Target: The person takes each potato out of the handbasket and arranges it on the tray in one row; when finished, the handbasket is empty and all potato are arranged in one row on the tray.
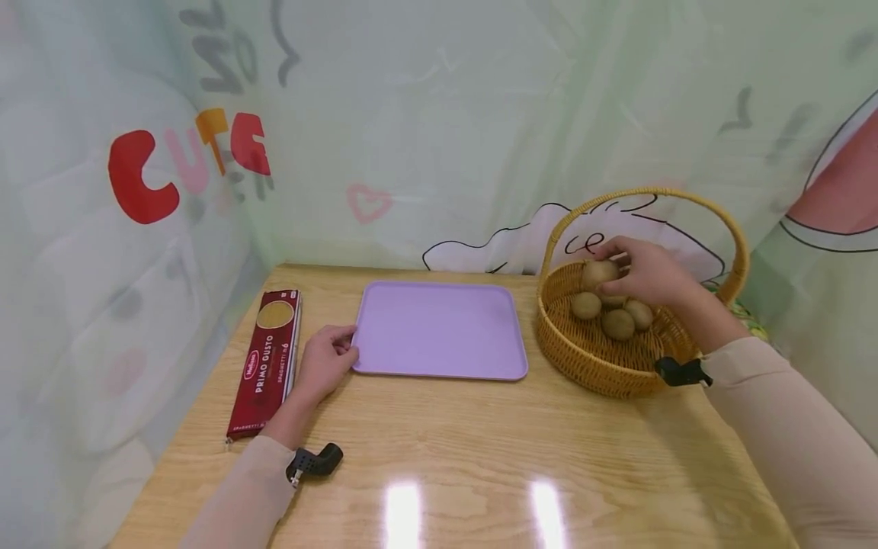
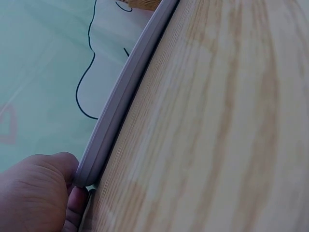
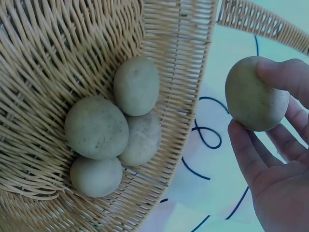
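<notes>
My right hand point(image 1: 645, 271) holds a potato point(image 3: 253, 94) between thumb and fingertips, raised above the rim of a wicker basket point(image 1: 583, 366). Inside the basket lie several more round, pale brown potatoes point(image 3: 96, 128), clustered together. On the left, my left hand point(image 1: 325, 362) pinches the near left edge of a flat purple tray point(image 1: 439, 332). In the left wrist view the thumb is at the tray's rim point(image 2: 113, 116), with fingers partly hidden beneath it. The tray's surface is bare.
A red spaghetti packet point(image 1: 267, 366) lies left of the tray, beside my left forearm. The basket's tall handle point(image 1: 645, 192) arches over my right hand. A printed cloth point(image 1: 425, 137) hangs behind the wooden table point(image 1: 439, 435).
</notes>
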Available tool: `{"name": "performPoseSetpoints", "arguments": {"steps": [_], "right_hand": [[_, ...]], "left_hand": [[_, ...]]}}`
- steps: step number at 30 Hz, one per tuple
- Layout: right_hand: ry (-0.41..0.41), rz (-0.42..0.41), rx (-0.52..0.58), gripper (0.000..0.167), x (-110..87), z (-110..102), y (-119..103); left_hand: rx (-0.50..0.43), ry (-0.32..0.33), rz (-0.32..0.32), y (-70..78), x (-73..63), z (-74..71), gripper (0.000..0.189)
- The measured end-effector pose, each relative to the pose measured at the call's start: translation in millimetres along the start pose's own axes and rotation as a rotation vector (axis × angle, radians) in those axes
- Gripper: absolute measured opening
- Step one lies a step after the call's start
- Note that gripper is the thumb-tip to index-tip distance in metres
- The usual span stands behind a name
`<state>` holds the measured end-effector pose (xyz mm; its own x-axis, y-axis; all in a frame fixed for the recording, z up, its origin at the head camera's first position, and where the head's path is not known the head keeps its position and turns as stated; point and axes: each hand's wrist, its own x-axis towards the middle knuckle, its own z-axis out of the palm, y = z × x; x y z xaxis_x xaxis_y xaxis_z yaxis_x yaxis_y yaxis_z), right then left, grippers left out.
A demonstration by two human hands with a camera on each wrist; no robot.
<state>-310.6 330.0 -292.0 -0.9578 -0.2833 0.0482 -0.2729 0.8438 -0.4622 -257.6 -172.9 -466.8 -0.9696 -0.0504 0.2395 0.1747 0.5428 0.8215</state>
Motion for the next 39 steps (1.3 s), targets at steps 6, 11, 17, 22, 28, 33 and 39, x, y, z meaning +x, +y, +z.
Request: {"name": "performPoseSetpoints", "arguments": {"steps": [6,11,17,22,28,33,39], "right_hand": [[0.019,-0.044,0.01,0.045,-2.0,2.3,-12.5],[0.013,-0.094,0.034,0.044,-4.3,10.5,-27.8],[0.027,-0.178,0.056,0.042,4.1,27.6,-47.9],[0.042,-0.242,0.071,0.041,10.0,41.4,-63.1],[0.036,-0.27,0.119,0.043,19.8,54.3,-80.3],[0.013,-0.286,0.153,0.043,31.3,65.5,-96.5],[-0.03,-0.267,0.196,0.044,45.1,76.9,-110.6]], "left_hand": [[-0.004,0.006,0.011,0.2,1.9,-2.1,0.04],[0.015,0.0,0.005,-1.2,4.1,-1.8,0.041],[0.022,0.005,0.004,-0.3,4.3,-2.1,0.04],[0.018,0.013,-0.001,0.5,1.2,-2.2,0.04],[0.014,0.022,0.008,0.4,-0.6,-2.2,0.039],[0.015,0.029,0.008,1.8,-1.7,-2.3,0.039],[0.02,0.029,0.003,6.1,-2.9,0.4,0.039]]}}
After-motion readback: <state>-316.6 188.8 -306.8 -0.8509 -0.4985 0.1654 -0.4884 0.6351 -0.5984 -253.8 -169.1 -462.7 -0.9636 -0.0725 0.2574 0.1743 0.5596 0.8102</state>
